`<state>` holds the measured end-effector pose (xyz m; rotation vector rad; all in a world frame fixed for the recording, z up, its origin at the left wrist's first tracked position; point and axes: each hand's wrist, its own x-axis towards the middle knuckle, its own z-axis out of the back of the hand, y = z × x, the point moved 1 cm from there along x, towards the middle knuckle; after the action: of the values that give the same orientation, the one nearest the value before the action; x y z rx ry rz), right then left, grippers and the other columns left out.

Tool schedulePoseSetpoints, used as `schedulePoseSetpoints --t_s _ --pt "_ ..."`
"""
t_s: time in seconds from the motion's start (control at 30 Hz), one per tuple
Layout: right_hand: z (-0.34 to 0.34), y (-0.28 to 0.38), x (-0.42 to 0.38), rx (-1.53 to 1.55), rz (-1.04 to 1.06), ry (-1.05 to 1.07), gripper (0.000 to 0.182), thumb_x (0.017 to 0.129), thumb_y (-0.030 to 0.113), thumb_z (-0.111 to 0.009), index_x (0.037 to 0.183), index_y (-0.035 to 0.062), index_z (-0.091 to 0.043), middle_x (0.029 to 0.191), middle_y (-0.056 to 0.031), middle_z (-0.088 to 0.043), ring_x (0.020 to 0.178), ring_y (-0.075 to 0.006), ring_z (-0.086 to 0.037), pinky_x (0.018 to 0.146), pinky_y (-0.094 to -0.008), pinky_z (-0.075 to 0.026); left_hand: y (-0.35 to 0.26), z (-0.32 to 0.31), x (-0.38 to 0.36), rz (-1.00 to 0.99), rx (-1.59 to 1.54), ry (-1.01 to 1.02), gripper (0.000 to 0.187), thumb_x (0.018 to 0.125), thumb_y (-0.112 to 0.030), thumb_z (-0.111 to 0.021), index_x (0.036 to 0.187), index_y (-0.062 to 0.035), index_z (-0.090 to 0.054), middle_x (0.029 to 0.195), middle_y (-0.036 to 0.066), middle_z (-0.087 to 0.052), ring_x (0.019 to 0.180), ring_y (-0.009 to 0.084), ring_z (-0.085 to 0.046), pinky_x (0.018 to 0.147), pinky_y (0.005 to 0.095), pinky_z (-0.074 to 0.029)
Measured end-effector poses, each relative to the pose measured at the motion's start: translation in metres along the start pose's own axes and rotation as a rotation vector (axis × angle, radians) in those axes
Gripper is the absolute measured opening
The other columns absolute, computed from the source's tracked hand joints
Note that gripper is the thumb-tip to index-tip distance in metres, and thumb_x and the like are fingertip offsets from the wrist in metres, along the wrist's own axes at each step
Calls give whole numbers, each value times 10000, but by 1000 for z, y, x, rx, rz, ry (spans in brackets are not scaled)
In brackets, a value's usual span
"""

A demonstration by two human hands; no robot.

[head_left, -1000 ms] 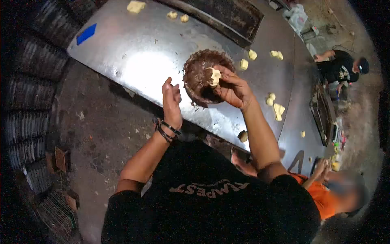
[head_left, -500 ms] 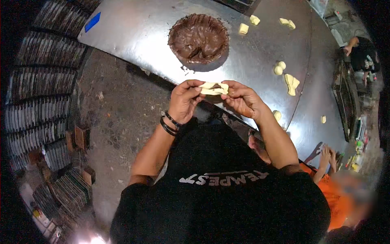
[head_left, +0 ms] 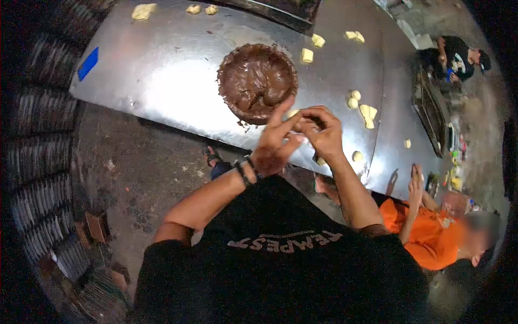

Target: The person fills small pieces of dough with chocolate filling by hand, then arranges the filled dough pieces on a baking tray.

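Presently at the near edge of the steel counter (head_left: 178,86): both hands meet over a small dough piece (head_left: 292,113), of which only a pale sliver shows past the fingers. Step in hand, judged from the finger positions: working the dough by fingertip. Such a move would seem to call for light, even pressure, with the piece kept clear of the bowl rim.

Grip, right hand (head_left: 322,132): fingers arched and bunched toward the thumb, a narrow gap between; appears to be pinching the dough piece. Grip, left hand (head_left: 276,146): index finger extended, thumb reaching toward the right fingertips; remaining fingers obscured. Whether it clasps the dough or merely steadies it, cannot tell.

Surroundings: bowl (head_left: 223,86) with chocolate-brown paste (head_left: 253,75) just beyond the hands, near the counter's near edge. To its right, toward the counter's right end, a pair of dough balls (head_left: 353,99) and a flattened dough strip (head_left: 368,115) lie close together. Blue strip (head_left: 88,63) by the left corner.
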<state>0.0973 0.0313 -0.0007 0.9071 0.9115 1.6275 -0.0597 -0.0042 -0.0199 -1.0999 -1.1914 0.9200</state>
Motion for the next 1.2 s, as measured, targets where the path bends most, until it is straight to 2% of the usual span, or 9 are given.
schedulePoseSetpoints --t_s 0.17,0.27,0.33,0.37,0.5,0.77,0.9,1.03,1.2 --pt "61 -89 -31 -582 70 -309 250 698 -52 -588 924 50 -627 909 -119 -621 792 -297 -621 694 -386 -516 -5 -46 17 -39 -267 420 244 811 -67 -624 1055 -61 -618 1255 135 -495 1014 223 -579 824 284 -493" --pt "75 -113 -61 -902 327 -42 254 696 79 -688 938 17 -648 986 -145 -638 854 -241 -614 686 -346 -481 -8 -38 9 -34 -196 435 234 857 -119 -575 1068 -22 -603 1135 130 -574 1006 220 -580 834 300 -493" --pt "104 -97 -37 -673 -138 269 203 720 126 -680 891 18 -661 891 -137 -653 766 -230 -625 650 -335 -481 -7 -14 1 143 -67 530 274 893 -190 -544 1095 -14 -599 1124 114 -582 974 208 -580 821 307 -488" --pt "117 -96 -25 -542 -361 419 188 732 149 -676 867 18 -668 844 -133 -661 722 -225 -630 632 -329 -481 -6 -5 -12 470 -298 459 271 911 -181 -533 1101 2 -596 1023 72 -588 865 143 -580 743 278 -489" --pt "94 -123 28 -496 153 2 126 764 137 -597 772 12 -587 730 -108 -576 698 -277 -568 665 -354 -463 7 10 -68 619 -184 281 279 916 -218 -535 1069 -5 -626 924 54 -613 719 93 -560 624 250 -454" --pt "123 -178 -1 -526 512 389 219 705 48 -516 919 37 -562 907 -174 -544 919 -372 -491 845 -464 -378 28 1 -205 919 -106 -540 337 883 -326 -569 1051 -43 -642 769 43 -614 666 123 -581 571 257 -432" --pt "80 -166 22 -533 189 -89 195 711 60 -562 903 32 -560 883 -161 -537 901 -350 -496 809 -459 -382 133 13 -347 1179 11 -957 345 873 -335 -580 1042 -39 -634 773 59 -609 675 147 -587 560 281 -444" --pt "91 -116 -26 -562 119 153 226 715 154 -676 870 20 -582 868 -151 -553 852 -317 -539 798 -400 -427 183 43 -484 1679 -10 -811 328 866 -311 -595 1044 -38 -621 794 62 -613 673 156 -587 556 296 -453" --pt "138 -125 18 -195 -494 189 263 724 145 -729 936 32 -622 838 -44 -627 757 -114 -579 699 -251 -468 222 145 -452 1601 -19 -741 311 857 -281 -614 1047 -35 -604 819 67 -619 672 167 -587 550 316 -464"
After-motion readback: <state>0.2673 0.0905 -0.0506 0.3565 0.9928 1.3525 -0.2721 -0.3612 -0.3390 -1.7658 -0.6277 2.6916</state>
